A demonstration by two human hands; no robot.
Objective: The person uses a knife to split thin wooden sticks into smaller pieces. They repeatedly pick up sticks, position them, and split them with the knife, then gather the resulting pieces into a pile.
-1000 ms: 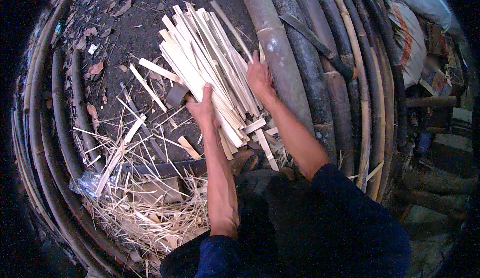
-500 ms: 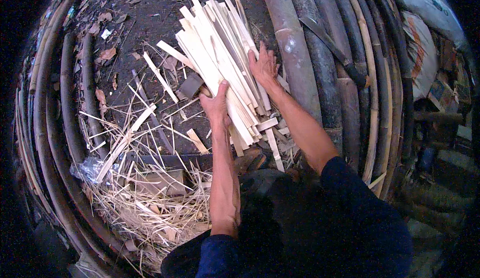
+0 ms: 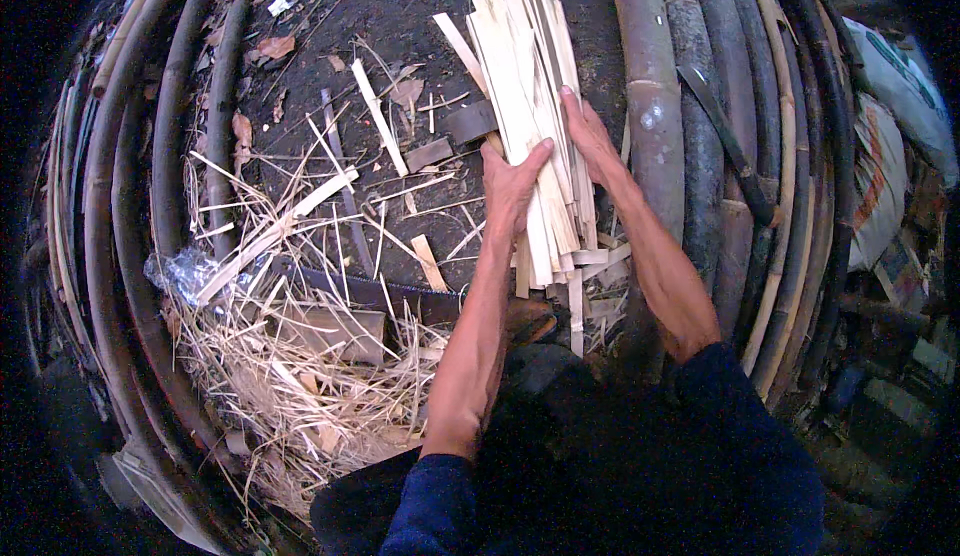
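A thick bundle of pale split bamboo strips (image 3: 520, 86) lies lengthwise before me, its far ends uneven. My left hand (image 3: 512, 186) grips its near left side, thumb over the top. Along the right side presses my right hand (image 3: 592, 141), fingers stretched forward against the outer strips, so the bundle is squeezed between both palms. The fingers under the bundle are hidden. Beside my left hand sits a dark curved piece of bamboo (image 3: 470, 123). Short strip ends (image 3: 600, 261) lie loose below the bundle.
Thick bamboo poles (image 3: 655, 146) run along the right, with a machete (image 3: 725, 136) lying across them. More poles (image 3: 172, 126) line the left. A saw (image 3: 385, 296) lies among thin shavings (image 3: 310, 396) and a bamboo section (image 3: 330, 331). White sacks (image 3: 880, 186) stand far right.
My right hand has come in tighter against the bundle's side. The strips are now closer together and more upright in view. The whole view has shifted, with the scene sliding right.
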